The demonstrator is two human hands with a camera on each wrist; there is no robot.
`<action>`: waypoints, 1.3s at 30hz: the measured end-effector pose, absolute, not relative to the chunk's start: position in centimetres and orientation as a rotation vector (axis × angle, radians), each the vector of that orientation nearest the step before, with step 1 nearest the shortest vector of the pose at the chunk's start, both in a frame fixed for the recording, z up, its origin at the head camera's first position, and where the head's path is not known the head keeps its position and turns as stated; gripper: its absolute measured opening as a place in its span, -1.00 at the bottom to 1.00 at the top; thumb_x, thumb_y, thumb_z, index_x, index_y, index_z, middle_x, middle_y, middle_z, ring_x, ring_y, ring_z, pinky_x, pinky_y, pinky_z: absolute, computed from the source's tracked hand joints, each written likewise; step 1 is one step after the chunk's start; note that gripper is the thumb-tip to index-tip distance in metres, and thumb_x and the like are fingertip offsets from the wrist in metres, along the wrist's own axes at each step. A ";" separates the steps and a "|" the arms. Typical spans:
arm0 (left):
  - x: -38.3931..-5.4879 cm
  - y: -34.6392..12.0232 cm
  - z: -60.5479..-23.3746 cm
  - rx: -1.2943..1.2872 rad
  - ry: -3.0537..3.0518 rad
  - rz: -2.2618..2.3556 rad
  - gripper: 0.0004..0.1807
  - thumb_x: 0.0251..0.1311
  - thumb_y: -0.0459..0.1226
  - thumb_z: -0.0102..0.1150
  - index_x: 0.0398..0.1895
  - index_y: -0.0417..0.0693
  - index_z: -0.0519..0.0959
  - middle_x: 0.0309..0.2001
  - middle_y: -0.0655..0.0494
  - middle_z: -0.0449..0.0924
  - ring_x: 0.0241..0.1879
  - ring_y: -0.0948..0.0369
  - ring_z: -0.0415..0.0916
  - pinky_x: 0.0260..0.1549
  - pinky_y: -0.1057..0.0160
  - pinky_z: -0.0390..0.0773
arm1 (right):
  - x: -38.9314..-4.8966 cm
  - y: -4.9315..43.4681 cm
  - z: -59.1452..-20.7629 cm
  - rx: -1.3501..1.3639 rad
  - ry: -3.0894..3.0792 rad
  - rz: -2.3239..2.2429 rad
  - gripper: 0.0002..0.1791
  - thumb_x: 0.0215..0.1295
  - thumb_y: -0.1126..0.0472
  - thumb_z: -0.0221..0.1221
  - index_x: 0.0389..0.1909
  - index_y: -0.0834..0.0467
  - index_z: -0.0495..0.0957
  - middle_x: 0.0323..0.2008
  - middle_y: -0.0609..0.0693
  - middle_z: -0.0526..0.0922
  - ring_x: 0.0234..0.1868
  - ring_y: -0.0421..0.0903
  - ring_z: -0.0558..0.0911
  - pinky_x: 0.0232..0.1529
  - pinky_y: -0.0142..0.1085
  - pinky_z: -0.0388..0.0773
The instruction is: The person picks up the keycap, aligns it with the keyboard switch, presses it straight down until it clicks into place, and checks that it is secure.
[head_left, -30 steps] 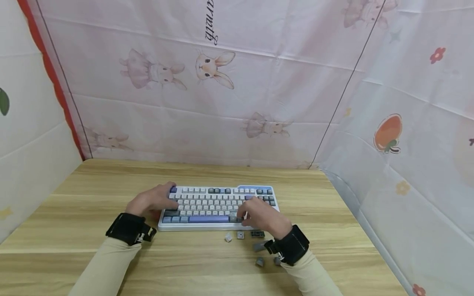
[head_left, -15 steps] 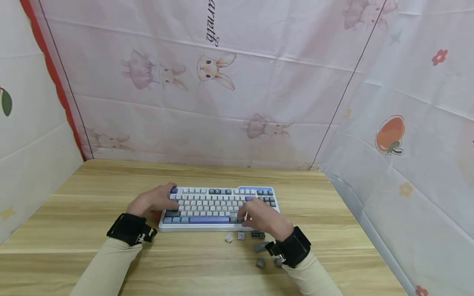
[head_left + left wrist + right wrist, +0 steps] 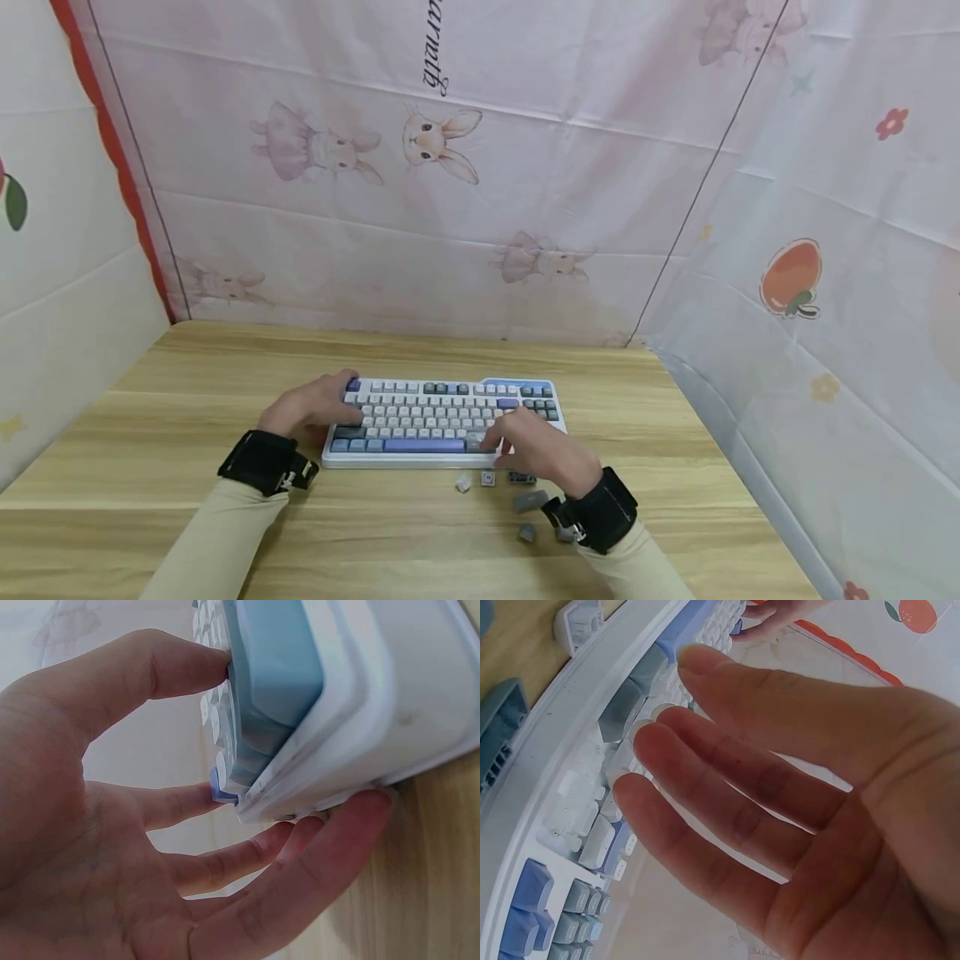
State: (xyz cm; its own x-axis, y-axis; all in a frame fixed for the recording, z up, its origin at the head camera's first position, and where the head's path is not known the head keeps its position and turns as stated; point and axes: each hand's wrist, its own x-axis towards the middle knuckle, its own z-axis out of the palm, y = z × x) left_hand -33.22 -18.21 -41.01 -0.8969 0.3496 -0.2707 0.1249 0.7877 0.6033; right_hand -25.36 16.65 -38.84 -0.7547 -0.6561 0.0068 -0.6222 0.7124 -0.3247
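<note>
A white keyboard [image 3: 420, 423] with white, grey and blue keycaps lies on the wooden table. My left hand [image 3: 311, 406] holds its left end. In the left wrist view the thumb [image 3: 191, 669] presses the keys, while the other fingers lie along the end and lower edge. My right hand [image 3: 538, 448] hovers over the lower right keys, its fingers loosely bent. Nothing shows between its thumb and fingers in the right wrist view, where the fingertips [image 3: 651, 742] overlap the keys. Beside them, a patch of the keyboard [image 3: 570, 814] has no keycaps.
Several loose pieces lie in front of the keyboard: a white keycap [image 3: 463, 482], a small square piece [image 3: 487, 478], a dark long piece [image 3: 522, 477], a long grey keycap [image 3: 531, 501] and smaller grey keycaps [image 3: 527, 532]. Printed cloth [image 3: 465, 217] hangs behind the table [image 3: 360, 533].
My right hand has shifted slightly right and toward me, and its fingers look less bunched over the keys. The left hand keeps its hold on the keyboard.
</note>
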 end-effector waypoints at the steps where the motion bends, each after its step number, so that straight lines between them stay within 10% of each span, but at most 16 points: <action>1: -33.2 -18.2 -41.0 0.362 2.609 0.840 -0.04 0.24 -0.18 0.28 0.58 -0.33 0.01 0.37 -0.47 0.32 0.16 -0.14 0.45 -0.13 -0.01 0.64 | -25.3 16.7 -38.9 -1.056 2.806 -0.473 -0.77 0.15 0.41 0.43 -0.15 0.20 0.80 -0.15 0.07 0.83 -0.28 -0.19 0.74 -0.21 -0.43 0.65; 39: -33.4 -18.1 -40.8 0.391 2.642 0.786 -0.04 0.24 -0.15 0.28 0.57 -0.37 0.04 0.41 -0.50 0.29 0.25 -0.18 0.38 0.28 -0.28 0.40 | -21.4 19.6 -40.1 -0.930 2.622 -0.518 -0.74 0.13 0.33 0.48 -0.13 0.11 0.81 -0.24 -0.11 0.81 -0.32 -0.40 0.64 -0.21 -0.48 0.62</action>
State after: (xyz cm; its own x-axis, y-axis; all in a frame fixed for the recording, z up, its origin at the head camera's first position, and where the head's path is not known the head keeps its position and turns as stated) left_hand -33.44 -18.13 -40.83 -0.8984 0.3573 -0.2554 0.1596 0.8073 0.5682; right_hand -21.37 19.63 -40.07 -0.7408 -0.6507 -0.1666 -0.5384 0.7236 -0.4319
